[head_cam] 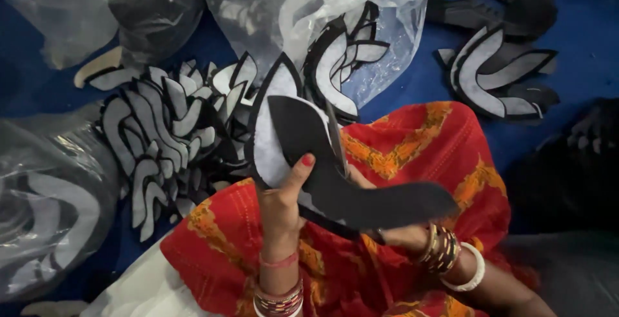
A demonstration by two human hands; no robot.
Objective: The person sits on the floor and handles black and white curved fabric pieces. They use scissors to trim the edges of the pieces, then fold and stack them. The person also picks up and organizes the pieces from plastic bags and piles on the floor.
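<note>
Basically, both hands hold one stack of curved shoe-upper cut pieces over the person's lap. Left hand (282, 202) is closed on the stack, its thumb with red nail polish pressed on the white face of the rear piece. Right hand (387, 232) is mostly hidden beneath the stack; fingers seem to grip its lower edge, though how tightly they close I cannot tell for sure.

The held stack: a black cut piece (348, 175) in front, long and curved, sweeping from upper left down to the right; behind it a white-faced cut piece (267, 143) with black edge, tip pointing up.

Landmark is the held black cut piece. Below it and to both sides lies red fabric with an orange pattern (412, 143), draped over the lap. Bangles (445, 252) sit on the right wrist just below its right end; more bangles (279, 301) sit on the left wrist, below its left part.

Left of the black cut piece, a big pile of white and black cut pieces (161, 136) lies on the blue floor cover (580, 40). Just above it, a clear plastic bag (387, 27) holds more such pieces. Up and to the right, well apart, a smaller heap of cut pieces (496, 75) rests on the blue cover. Far left, another plastic bag (45, 207) with pieces inside, blurry.
</note>
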